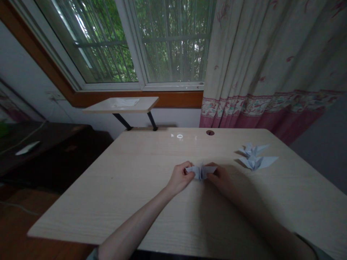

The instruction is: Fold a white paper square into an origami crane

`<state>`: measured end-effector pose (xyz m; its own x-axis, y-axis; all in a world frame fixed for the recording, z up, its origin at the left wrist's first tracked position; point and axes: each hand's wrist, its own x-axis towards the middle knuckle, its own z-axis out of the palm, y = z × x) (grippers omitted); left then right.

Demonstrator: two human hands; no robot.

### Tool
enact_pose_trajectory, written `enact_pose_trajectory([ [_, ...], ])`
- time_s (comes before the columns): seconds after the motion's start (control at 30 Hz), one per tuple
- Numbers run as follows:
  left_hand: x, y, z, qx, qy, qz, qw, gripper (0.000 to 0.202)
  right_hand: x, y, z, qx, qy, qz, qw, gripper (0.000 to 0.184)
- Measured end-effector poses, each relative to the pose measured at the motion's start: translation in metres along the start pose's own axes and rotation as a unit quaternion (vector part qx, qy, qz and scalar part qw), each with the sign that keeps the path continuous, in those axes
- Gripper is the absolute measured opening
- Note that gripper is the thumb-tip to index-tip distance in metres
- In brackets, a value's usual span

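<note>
A small folded piece of pale blue-white paper (201,171) sits just above the light wooden table (130,187), near its middle. My left hand (180,178) pinches the paper's left side with curled fingers. My right hand (221,177) pinches its right side the same way. Both forearms reach in from the bottom edge. Two finished folded paper cranes (256,156) lie on the table to the right, a short way beyond my right hand.
A round cable hole (210,132) sits near the table's far edge. Behind it stands a small raised shelf (121,105) under a window. A flowered curtain (271,61) hangs at the right. A dark cabinet (46,151) stands left of the table.
</note>
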<state>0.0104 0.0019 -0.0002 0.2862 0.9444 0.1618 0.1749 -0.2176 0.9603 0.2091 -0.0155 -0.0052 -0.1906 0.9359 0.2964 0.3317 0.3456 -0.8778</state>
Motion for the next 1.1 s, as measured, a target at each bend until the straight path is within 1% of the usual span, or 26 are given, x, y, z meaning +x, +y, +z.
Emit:
enact_pose_trajectory([
  [0.1,0.001,-0.001,-0.002,-0.001,0.001,-0.001,1.0,0.015,0.0,0.0,-0.001,0.02,-0.01,-0.002,1.0,0.02],
  [0.2,0.003,-0.003,-0.002,-0.008,0.015,-0.002,1.0,0.029,-0.001,-0.007,-0.003,0.028,0.011,-0.004,1.0,0.017],
  [0.27,0.004,-0.005,-0.001,-0.024,0.026,-0.002,0.999,0.034,-0.001,-0.014,-0.005,0.034,0.018,-0.003,0.999,0.014],
  [0.37,0.007,-0.008,0.0,-0.056,0.037,-0.001,0.998,0.035,0.001,-0.021,-0.005,0.028,0.025,-0.003,0.999,0.017],
  [0.43,0.008,-0.01,0.0,-0.064,0.052,0.008,0.997,0.032,0.002,-0.021,-0.005,0.016,0.04,-0.007,0.999,0.018],
  [0.5,0.01,-0.01,-0.002,-0.051,0.082,0.023,0.995,0.028,0.004,-0.016,-0.005,0.005,0.066,-0.011,0.998,0.017],
  [0.63,0.012,-0.009,-0.006,0.013,0.162,0.056,0.985,0.023,0.007,-0.001,-0.005,-0.018,0.114,-0.006,0.993,0.015],
  [0.73,0.013,-0.01,-0.008,0.041,0.193,0.075,0.977,0.021,0.01,0.012,-0.004,-0.017,0.132,-0.013,0.991,0.014],
  [0.8,0.014,-0.012,-0.009,0.041,0.208,0.077,0.974,0.019,0.012,0.019,-0.004,-0.012,0.155,-0.024,0.987,0.017],
  [0.9,0.017,-0.019,-0.01,0.017,0.24,0.07,0.968,0.016,0.013,0.028,-0.004,0.002,0.193,-0.033,0.981,0.02],
  [0.97,0.019,-0.023,-0.011,-0.025,0.255,0.049,0.965,0.017,0.013,0.03,-0.006,0.016,0.198,-0.019,0.98,0.02],
  [1.1,0.023,-0.027,-0.012,-0.1,0.264,0.006,0.959,0.023,0.013,0.034,-0.01,0.056,0.213,0.008,0.975,0.021],
])
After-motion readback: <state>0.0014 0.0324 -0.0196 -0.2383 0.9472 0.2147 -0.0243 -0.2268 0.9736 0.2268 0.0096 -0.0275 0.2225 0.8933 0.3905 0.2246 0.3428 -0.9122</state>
